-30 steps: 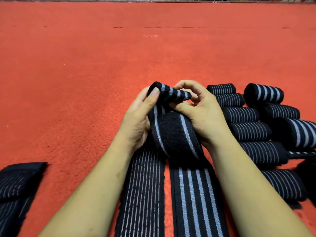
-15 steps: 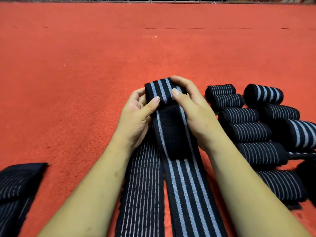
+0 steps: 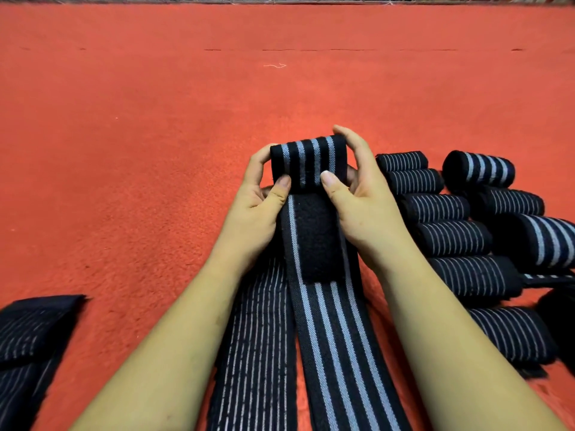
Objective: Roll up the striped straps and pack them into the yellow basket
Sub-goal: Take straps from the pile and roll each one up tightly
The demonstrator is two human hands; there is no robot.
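Head view: pinching, with left hand (image 3: pixel 252 213) and right hand (image 3: pixel 367 206), the rolled-up end of a black cloth strap with wide grey stripes (image 3: pixel 308 163), over the middle of the red carpet (image 3: pixel 155 150). Just right, rows of rolled black striped straps (image 3: pixel 451 237). Beside the left wrist, a flat thin-striped black strap (image 3: pixel 258 353) at the near edge.

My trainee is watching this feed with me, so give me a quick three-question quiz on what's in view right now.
1. True or false: the yellow basket is in view.
2. The left hand and right hand both hold which strap? A) thin-striped strap B) wide-striped strap C) folded strap at far left
3. Fill in: the finished rolls lie on the red carpet to the person's ____.
Key: 1 false; 2 B; 3 right.
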